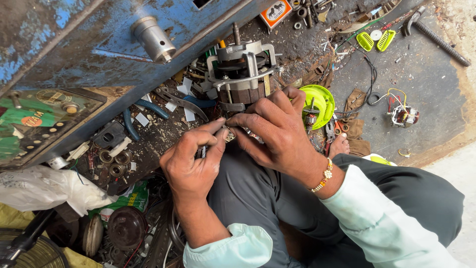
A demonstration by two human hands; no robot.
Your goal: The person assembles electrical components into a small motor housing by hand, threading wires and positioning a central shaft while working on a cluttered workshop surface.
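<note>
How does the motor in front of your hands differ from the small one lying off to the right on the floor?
The near motor is larger, in a grey metal frame, right beside both hands; the far motor is smaller, untouched, on bare floor. The far motor trails yellow and red wires; none show clearly on the near motor. Both are bare, out of any casing.

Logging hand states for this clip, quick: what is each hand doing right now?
Left hand: fingers pinched shut on a small metal part.
Right hand: fingers curled at the same part, below the electric motor; its grip cannot be told.
</note>
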